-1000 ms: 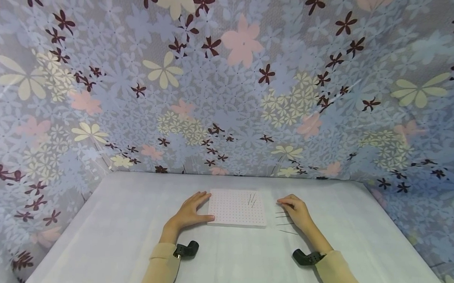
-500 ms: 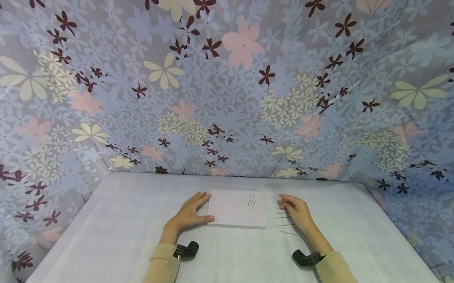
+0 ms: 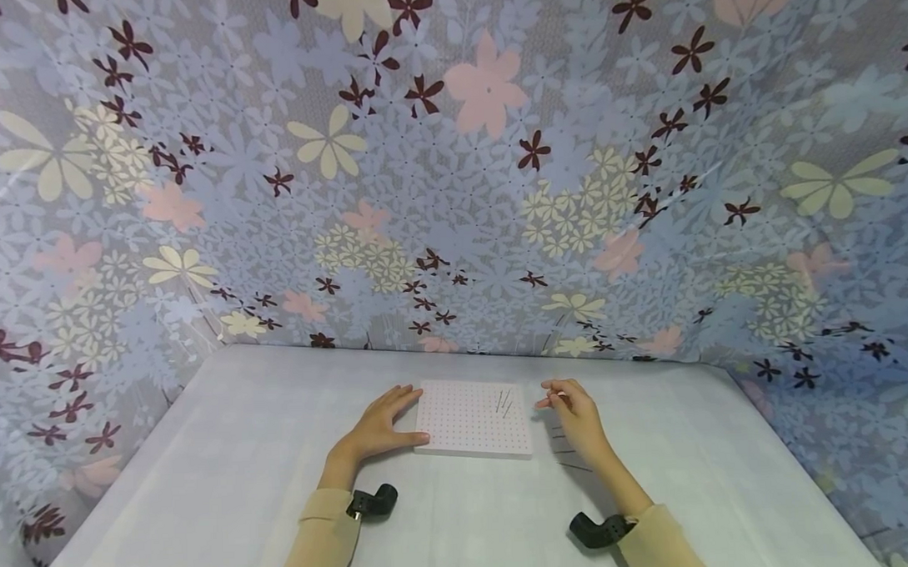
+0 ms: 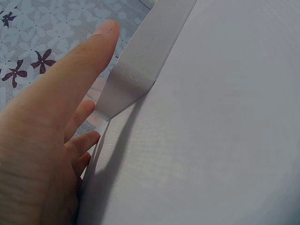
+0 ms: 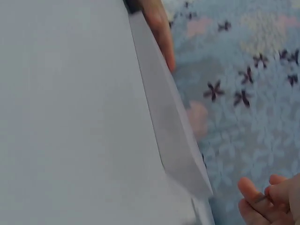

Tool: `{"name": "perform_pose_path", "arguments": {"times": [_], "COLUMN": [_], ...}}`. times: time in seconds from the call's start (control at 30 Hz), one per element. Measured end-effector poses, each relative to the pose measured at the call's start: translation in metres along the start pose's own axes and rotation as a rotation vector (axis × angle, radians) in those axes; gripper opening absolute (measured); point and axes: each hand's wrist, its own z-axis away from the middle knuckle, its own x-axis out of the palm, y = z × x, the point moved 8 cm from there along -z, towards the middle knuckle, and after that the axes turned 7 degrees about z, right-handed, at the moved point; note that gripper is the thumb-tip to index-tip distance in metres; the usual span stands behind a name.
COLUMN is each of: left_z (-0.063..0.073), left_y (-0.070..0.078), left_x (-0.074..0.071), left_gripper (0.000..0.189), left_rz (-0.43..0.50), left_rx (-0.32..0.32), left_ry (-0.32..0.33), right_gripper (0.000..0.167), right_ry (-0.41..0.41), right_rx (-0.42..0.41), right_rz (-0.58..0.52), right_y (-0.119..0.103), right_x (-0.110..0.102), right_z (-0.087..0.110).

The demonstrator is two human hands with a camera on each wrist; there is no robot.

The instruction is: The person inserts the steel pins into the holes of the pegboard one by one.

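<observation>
A white pegboard [image 3: 459,421] dotted with rows of small holes lies on the table. Against its left edge rests my left hand [image 3: 380,424], thumb and fingers spread. The left wrist view shows the thumb [image 4: 89,56] extended over the board's near side [image 4: 140,51]. Three thin dark pins [image 3: 505,401] stand slanting at the board's upper right. Just right of the board, my right hand [image 3: 576,417] is raised over the table. Its thumb and fingers pinch a thin dark pin [image 5: 261,198], mostly hidden by the fingertips.
Several more thin pins [image 3: 573,465] lie on the white-covered table [image 3: 470,516], below and left of the right hand. A floral cloth [image 3: 451,192] hangs behind the table and at both sides. Each wrist wears a black camera mount [image 3: 599,530].
My right hand has lifted away from the row of loose pins and moved left toward the board, carrying a pin. My left hand and the board have stayed in place.
</observation>
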Motion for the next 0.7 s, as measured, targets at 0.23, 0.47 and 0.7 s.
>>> {"name": "perform_pose_path", "arguments": {"times": [0.23,0.47,0.7], "left_z": [-0.001,-0.001,0.0], "left_y": [0.0,-0.001,0.0], "left_x": [0.0,0.0,0.0], "left_gripper": [0.084,0.083,0.083], "left_rz": [-0.003,-0.007,-0.01], "left_rx": [-0.004,-0.017,-0.009], "left_ry": [-0.001,0.002,0.001], "right_gripper": [0.014,0.011,0.009], "right_ry": [-0.009,-0.065,-0.092], "right_rx": [-0.062,0.065,0.051], "right_rz": [-0.169,-0.136,-0.115], "right_y": [-0.015,-0.012,-0.039], "right_x": [0.019,0.03,0.029], "right_z": [0.007,0.01,0.016]}}
